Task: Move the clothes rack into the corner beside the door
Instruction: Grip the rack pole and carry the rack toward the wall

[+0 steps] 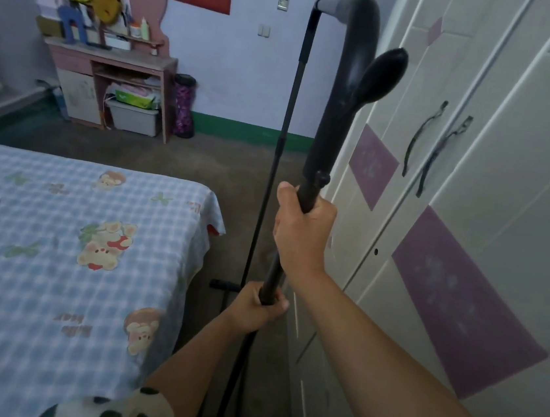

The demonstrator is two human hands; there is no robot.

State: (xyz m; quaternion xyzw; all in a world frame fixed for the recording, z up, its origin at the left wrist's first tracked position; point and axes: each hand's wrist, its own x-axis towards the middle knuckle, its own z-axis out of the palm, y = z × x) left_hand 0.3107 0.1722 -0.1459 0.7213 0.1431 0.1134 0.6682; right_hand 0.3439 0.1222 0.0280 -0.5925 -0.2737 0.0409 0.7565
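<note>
the clothes rack [343, 89] is gripped on its near upright by the right hand [301, 232], the left hand [257, 305] clasped lower, between bed [56, 252] and wardrobe [477, 163].

We are in a bedroom of a home. A bed [66, 253] under a blue checked sheet printed with cartoon bears fills the left side. To our right stands a white wardrobe [473, 203] with purple flowered panels and dark curved handles. Against the far lilac wall sits a pink surface [112, 57] crowded with bottles and small items, a lidded storage box [134, 118] tucked beneath it. The floor [220, 164] is bare and dark.
</note>
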